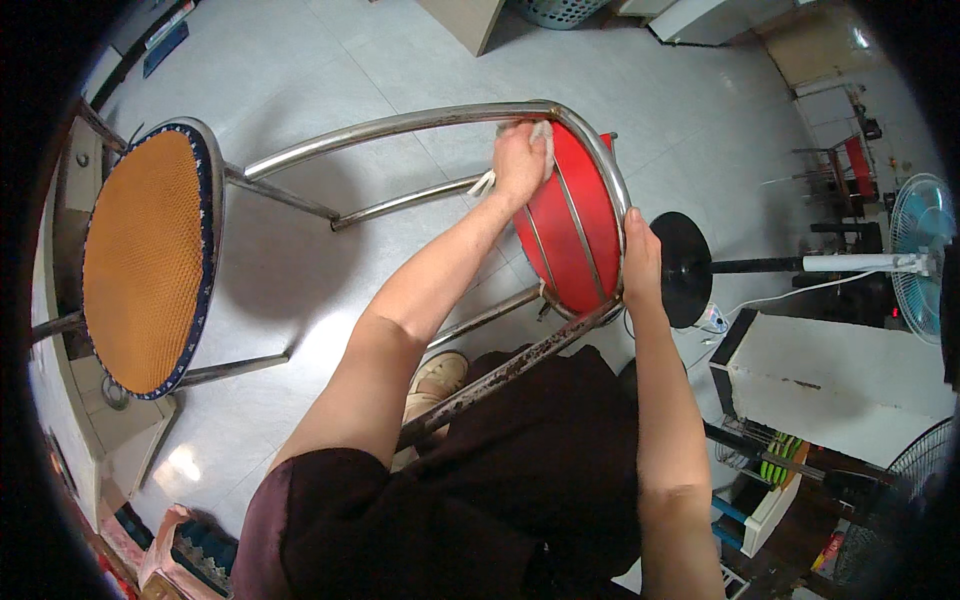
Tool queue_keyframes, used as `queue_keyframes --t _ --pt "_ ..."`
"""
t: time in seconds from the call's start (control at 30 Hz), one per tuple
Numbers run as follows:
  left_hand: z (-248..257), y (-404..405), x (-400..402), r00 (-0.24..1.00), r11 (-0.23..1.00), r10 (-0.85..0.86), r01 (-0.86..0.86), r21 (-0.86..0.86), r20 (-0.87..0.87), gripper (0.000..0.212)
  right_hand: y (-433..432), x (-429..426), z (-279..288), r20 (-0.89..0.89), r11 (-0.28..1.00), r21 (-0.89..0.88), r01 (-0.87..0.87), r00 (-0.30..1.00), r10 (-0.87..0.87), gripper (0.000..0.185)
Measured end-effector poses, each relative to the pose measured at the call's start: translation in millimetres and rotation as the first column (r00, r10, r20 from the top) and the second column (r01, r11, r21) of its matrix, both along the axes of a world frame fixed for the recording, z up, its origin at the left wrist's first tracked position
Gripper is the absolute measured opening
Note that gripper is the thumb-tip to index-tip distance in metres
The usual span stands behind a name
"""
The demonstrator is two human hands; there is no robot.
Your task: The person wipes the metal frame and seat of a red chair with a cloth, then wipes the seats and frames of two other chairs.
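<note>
In front of me is a chair frame of worn, chromed metal tube (405,126), its paint or plating flaked in places. A red panel (574,202) crossed by thin metal strips sits inside the curved end of the tube. My left hand (519,165) presses a pale cloth (541,135) against the panel's upper edge, close to the tube. White ends of cloth stick out beside the wrist. My right hand (643,259) grips the outer side of the curved tube, its fingers partly hidden behind it. A round orange, textured seat (142,262) with dark patterned trim is at the left.
A standing fan (921,255) with a round black base (681,259) stands at the right, its cord trailing to a power strip (714,319). Below it is a white box-like cabinet (825,367). A perforated basket (559,11) is at the top. My shoe (439,375) is beneath the frame.
</note>
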State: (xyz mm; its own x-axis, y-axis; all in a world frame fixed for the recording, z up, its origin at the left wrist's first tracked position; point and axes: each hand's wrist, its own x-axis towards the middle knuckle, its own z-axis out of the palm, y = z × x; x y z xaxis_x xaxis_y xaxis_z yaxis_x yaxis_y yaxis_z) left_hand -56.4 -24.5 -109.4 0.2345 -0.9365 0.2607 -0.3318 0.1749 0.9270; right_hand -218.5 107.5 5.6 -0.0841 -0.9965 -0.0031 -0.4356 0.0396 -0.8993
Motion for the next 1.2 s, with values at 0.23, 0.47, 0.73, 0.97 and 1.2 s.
queue_keyframes --t 0.23,0.47,0.73,0.97,1.2 --pt "63.5 46.0 -20.3 0.892 0.985 -0.153 0.172 0.005 -0.426 0.027 6.2 3.6 5.4 -0.01 0.997 0.014 0.078 0.997 -0.078 0.051" --pt "76.0 162.9 -52.6 0.902 0.914 -0.399 0.375 -0.154 -0.167 0.034 0.4 -15.3 -9.1 0.181 0.994 0.035 0.104 0.977 -0.109 0.051" --pt "66.4 106.9 -50.5 0.815 0.931 -0.292 0.363 0.048 -0.501 0.03 2.3 -7.8 -4.8 0.152 0.998 0.023 0.057 0.987 -0.059 0.051" --pt "59.0 -5.3 -0.3 0.377 0.91 0.025 0.376 0.178 -0.926 0.022 2.7 4.5 3.1 -0.018 0.997 -0.058 0.052 0.998 -0.053 0.053" --pt "79.1 84.3 -36.1 0.993 0.993 -0.053 0.041 -0.111 -0.102 0.029 0.3 -9.6 -10.5 -0.027 0.996 -0.079 0.048 0.998 -0.05 0.051"
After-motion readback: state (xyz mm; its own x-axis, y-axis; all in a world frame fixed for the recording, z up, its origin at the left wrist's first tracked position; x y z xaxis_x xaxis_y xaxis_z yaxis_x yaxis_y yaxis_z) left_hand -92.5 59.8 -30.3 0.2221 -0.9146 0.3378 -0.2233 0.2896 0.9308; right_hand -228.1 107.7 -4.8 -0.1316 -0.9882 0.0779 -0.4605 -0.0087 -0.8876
